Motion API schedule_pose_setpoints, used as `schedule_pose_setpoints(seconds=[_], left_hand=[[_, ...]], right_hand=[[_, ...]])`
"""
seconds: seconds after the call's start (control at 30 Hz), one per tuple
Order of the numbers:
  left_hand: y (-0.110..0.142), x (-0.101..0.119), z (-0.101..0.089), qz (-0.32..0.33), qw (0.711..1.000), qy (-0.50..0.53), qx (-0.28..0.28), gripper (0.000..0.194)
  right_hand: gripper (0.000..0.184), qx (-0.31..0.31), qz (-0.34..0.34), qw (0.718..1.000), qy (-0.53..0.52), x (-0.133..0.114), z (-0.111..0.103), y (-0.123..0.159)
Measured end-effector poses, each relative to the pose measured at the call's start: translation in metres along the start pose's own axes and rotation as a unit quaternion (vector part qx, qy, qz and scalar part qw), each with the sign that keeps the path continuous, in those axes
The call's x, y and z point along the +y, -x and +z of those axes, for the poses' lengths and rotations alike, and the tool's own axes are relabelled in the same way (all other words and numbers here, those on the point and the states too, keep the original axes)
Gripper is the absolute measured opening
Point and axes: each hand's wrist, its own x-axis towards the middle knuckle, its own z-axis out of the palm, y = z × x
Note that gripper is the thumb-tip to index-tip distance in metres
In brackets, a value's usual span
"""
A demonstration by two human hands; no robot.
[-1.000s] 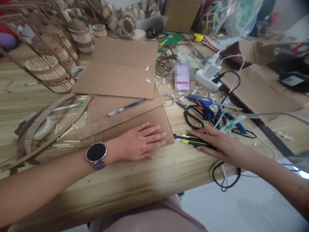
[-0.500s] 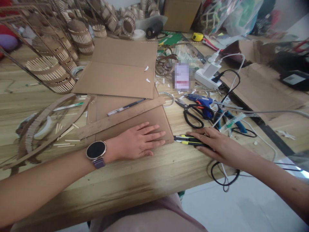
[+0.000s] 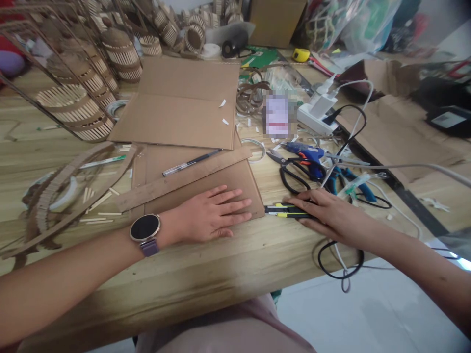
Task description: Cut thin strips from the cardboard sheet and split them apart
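My left hand [image 3: 219, 214] lies flat with fingers spread on the near edge of a brown cardboard sheet [image 3: 191, 193]. My right hand [image 3: 326, 215] is closed over a black and yellow utility knife [image 3: 285, 211], low on the table at the sheet's right corner; the palm hides its rear end. A cardboard strip [image 3: 184, 179] crosses the sheet, with a clear-barrelled pen [image 3: 191, 163] beside it. Above these, a second folded cardboard piece [image 3: 180, 110] overlaps the sheet and carries small white scraps.
Black-handled scissors [image 3: 290, 171], a blue glue gun [image 3: 307, 153] and blue-handled pliers [image 3: 353, 184] lie right of the cardboard. A white power strip [image 3: 318, 117] with cables stands behind. Wooden-stick baskets [image 3: 73, 110] and curved cardboard strips [image 3: 47, 201] occupy the left.
The utility knife has turned slightly in my right hand, which has shifted a little. My left hand stays in place on the cardboard.
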Motion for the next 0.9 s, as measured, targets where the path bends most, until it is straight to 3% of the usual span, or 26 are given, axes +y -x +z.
schedule_pose_setpoints(seconds=[0.17,0.53,0.9], left_hand=[[0.000,0.000,0.001,0.000,1.000,-0.003,0.009,0.048],[0.000,0.000,0.003,0.002,1.000,-0.008,0.018,0.047],[0.001,0.001,0.008,-0.006,0.999,-0.022,0.024,0.045]], right_hand=[[0.044,-0.020,0.002,0.999,-0.039,-0.004,-0.002,-0.001],[0.044,-0.049,0.074,0.989,-0.120,-0.030,-0.010,0.007],[0.045,-0.021,0.120,0.985,-0.125,-0.047,0.002,0.020]])
